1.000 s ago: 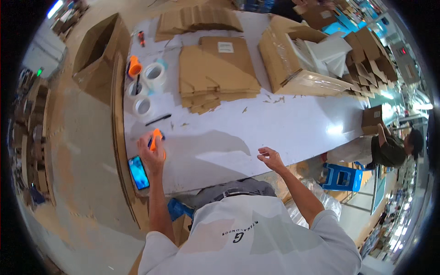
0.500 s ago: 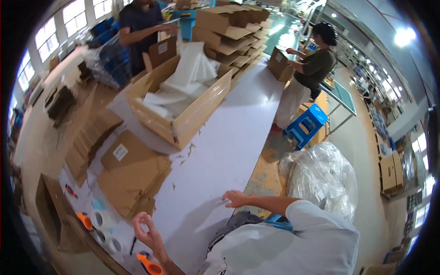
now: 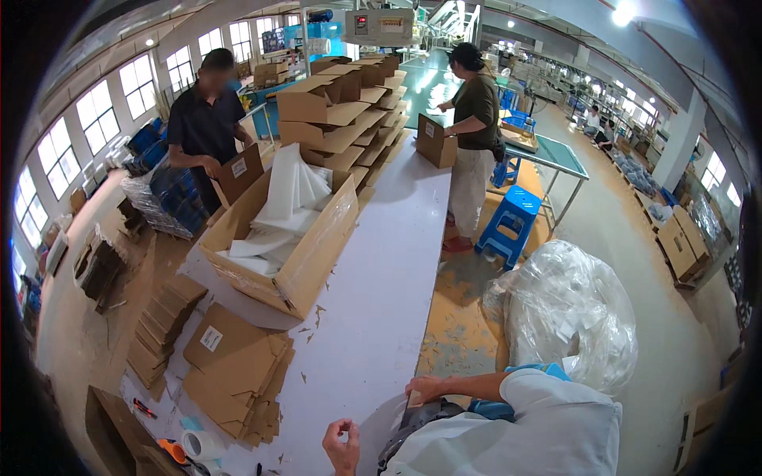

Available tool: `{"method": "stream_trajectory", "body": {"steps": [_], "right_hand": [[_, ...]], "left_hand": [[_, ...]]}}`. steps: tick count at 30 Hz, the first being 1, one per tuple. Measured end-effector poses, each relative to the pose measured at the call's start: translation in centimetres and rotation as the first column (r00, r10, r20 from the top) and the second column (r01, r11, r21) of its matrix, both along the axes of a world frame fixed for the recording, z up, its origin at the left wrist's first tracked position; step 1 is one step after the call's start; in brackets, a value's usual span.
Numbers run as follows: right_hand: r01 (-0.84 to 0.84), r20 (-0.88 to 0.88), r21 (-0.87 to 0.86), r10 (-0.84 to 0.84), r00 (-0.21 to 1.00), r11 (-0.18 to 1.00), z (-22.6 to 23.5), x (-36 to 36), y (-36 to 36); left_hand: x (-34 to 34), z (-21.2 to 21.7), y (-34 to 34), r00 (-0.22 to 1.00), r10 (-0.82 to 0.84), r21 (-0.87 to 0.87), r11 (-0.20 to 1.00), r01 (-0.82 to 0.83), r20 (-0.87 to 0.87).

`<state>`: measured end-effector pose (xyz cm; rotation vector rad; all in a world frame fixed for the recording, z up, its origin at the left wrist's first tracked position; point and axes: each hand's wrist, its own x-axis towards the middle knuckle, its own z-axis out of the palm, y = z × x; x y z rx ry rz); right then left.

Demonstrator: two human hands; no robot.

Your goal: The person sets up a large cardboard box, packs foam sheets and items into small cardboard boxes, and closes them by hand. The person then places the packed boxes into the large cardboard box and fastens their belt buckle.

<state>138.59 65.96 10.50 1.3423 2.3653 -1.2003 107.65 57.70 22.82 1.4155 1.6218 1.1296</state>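
Note:
My left hand [image 3: 341,447] is over the near end of the white table [image 3: 361,285], with its fingers curled in loosely and nothing visible in them. My right hand [image 3: 426,388] is at the table's right edge, close to my waist. Its fingers bend downward and are partly hidden, so what they touch is unclear. Ahead and left of my left hand lies a pile of flat brown cardboard pieces [image 3: 230,361], the top one with a white label. Beyond it stands a long open carton [image 3: 317,254] holding white foam sheets [image 3: 290,194].
Tape rolls [image 3: 202,446], an orange tape dispenser [image 3: 173,451] and a red-black cutter [image 3: 144,408] lie at the near left. Two co-workers handle cardboard boxes [image 3: 436,143] farther up. Stacked open boxes [image 3: 317,107], a blue stool [image 3: 508,226] and a plastic-wrapped bundle [image 3: 567,317] stand around.
The view has tilted up. My left hand has moved right, away from the tape tools, nearer my right hand. My right hand has drawn in to the table edge by my waist.

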Motion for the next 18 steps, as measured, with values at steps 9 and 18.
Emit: {"method": "stream_trajectory", "body": {"steps": [9,18], "right_hand": [[0.034,-0.031,0.001,-0.034,0.999,0.999,0.6,0.0,-2.7],[0.115,-0.053,-0.005,-0.115,0.992,0.993,-1.1,2.8,-7.4]], "left_hand": [[-0.9,-0.4,-2.0,0.998,-0.025,-0.023,0.999,0.024,-0.063],[1.4,-1.8,-3.6,0.992,-0.124,-0.069,0.99,0.125,0.02]]}}
